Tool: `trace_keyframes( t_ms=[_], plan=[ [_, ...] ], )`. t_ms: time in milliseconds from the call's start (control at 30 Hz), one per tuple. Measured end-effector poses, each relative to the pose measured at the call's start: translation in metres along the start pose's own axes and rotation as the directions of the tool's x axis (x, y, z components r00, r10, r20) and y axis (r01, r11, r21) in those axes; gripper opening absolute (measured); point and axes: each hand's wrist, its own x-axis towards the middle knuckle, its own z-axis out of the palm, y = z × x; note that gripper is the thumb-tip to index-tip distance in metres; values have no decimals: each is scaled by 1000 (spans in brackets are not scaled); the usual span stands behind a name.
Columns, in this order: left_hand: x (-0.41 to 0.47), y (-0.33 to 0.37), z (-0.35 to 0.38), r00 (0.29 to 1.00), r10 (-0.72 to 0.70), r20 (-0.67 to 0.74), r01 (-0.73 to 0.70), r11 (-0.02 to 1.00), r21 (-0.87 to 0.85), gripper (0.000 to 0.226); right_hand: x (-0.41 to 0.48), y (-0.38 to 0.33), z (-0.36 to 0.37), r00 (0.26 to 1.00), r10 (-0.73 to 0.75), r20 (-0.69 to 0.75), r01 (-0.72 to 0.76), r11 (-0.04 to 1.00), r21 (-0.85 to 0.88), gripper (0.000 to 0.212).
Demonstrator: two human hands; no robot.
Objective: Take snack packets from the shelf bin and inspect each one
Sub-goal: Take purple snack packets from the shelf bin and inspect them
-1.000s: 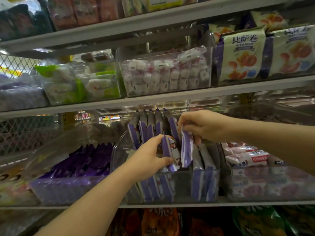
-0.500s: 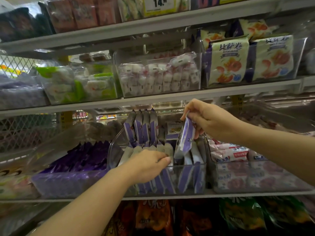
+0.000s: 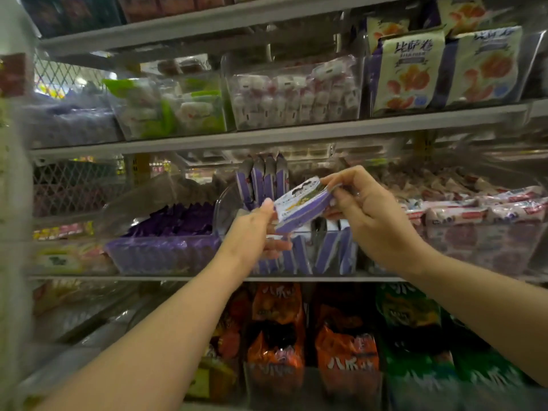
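A purple and white snack packet (image 3: pixel 302 204) is held tilted in front of the clear shelf bin (image 3: pixel 335 250), between both hands. My left hand (image 3: pixel 255 229) grips its lower left end. At the upper right end my right hand (image 3: pixel 364 209) pinches the packet with thumb and fingers. Several more purple packets (image 3: pixel 264 182) stand upright in the bin behind and below the held one.
A bin of dark purple packets (image 3: pixel 166 235) stands to the left and a bin of pink and white packets (image 3: pixel 480 221) to the right. The shelf above carries clear bins of small sweets (image 3: pixel 296 93) and pizza roll bags (image 3: pixel 412 69). Orange and green bags (image 3: pixel 347 351) fill the shelf below.
My right hand lifted the packet out of the bin and turned it flat. My left hand left the packets in the bin and took hold of the packet's lower end.
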Motion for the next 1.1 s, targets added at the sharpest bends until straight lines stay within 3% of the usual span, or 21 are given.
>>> trace_keyframes(
  t_ms=[67, 167, 267, 367, 533, 700, 800, 900, 1000, 1100],
  plan=[
    [-14, -7, -4, 990, -106, 89, 122, 972, -199, 33, -19, -1, 16, 999, 22, 43, -23, 999, 25, 21],
    [-28, -22, -14, 991, -53, 120, 85, 956, -281, 21, -44, 0, 34, 990, 79, 117, -90, 992, 88, 18],
    [-43, -40, -25, 992, -12, 125, 40, 974, -221, 39, -65, 4, 47, 982, 160, 96, -173, 973, 151, 16],
    [-59, -65, -36, 977, -54, 205, 80, 989, -123, 61, -81, 14, 63, 934, 356, 29, -353, 904, 241, 41],
    [-79, -110, -43, 936, -160, 314, 123, 983, 135, 60, -101, 25, 90, 769, 622, 149, -589, 598, 543, 28],
    [-92, -148, -39, 949, -163, 269, 151, 986, 64, 45, -126, 47, 109, 735, 631, 250, -623, 482, 615, 30],
    [-95, -158, -33, 978, -177, 109, 185, 981, -59, 41, -141, 62, 118, 717, 629, 301, -671, 506, 541, 40],
    [-94, -162, -27, 981, -192, -9, 189, 969, -160, 34, -147, 69, 125, 706, 623, 337, -696, 524, 490, 36],
    [-93, -162, -27, 968, -248, -30, 232, 939, -254, 23, -147, 72, 127, 700, 616, 361, -705, 514, 489, 36],
    [-94, -162, -27, 959, -283, -31, 262, 920, -291, 15, -148, 72, 124, 662, 611, 435, -739, 430, 519, 39]
  ],
)
